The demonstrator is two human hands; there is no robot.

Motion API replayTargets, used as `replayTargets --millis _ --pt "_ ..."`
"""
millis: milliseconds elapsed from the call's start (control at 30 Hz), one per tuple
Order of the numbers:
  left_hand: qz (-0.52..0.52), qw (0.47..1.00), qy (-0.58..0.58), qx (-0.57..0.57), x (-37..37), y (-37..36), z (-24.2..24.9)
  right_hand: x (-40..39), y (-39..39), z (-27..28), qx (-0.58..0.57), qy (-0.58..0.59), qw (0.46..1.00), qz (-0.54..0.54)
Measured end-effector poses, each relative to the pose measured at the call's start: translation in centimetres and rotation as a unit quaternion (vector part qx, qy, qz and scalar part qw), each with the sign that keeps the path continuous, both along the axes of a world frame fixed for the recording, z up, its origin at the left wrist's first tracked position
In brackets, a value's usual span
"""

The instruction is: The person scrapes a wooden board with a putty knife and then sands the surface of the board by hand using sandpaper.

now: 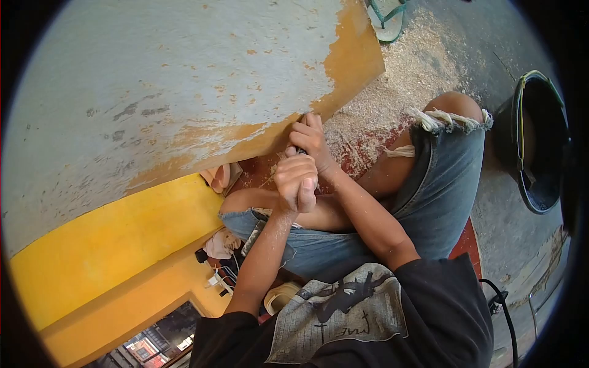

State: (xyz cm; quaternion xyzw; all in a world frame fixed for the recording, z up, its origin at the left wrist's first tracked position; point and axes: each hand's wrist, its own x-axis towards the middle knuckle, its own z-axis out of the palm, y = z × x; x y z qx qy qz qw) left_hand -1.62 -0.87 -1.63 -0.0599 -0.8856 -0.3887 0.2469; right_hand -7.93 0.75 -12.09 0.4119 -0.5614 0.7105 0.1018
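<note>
A large board with worn grey-white paint slants across the upper left; orange-brown patches show along its lower edge. My left hand is closed in a fist around a dark-handled tool, of which only a short piece shows between the hands. Just ahead of it, my right hand is closed at the front of the same tool, its fingers against the board's edge. The working end of the tool is hidden, so its kind cannot be made out.
Pale shavings cover the floor beyond my bent legs. A black bucket stands at the right, and a green-strapped flip-flop lies at the top. A yellow ledge runs below the board. Cables and a white plug lie near my left arm.
</note>
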Motion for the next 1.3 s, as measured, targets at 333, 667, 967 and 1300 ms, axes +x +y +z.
replayTargets --millis 333,667,967,1300 --pt "-0.055 0.994 0.097 -0.019 0.6 2.8 2.8 -1.0 1.2 3.5 -0.039 0.036 0.999 0.011" --pt "-0.03 0.985 0.155 0.074 -0.6 1.5 1.6 -1.4 0.4 1.8 -0.014 0.025 0.999 -0.018" --pt "-0.023 0.992 0.124 0.031 -2.1 4.3 5.6 -4.3 1.3 5.8 -0.076 0.06 0.995 -0.025" --pt "-0.019 0.989 0.137 0.05 -4.3 4.3 7.2 -6.3 2.2 7.9 -0.058 0.038 0.997 -0.035"
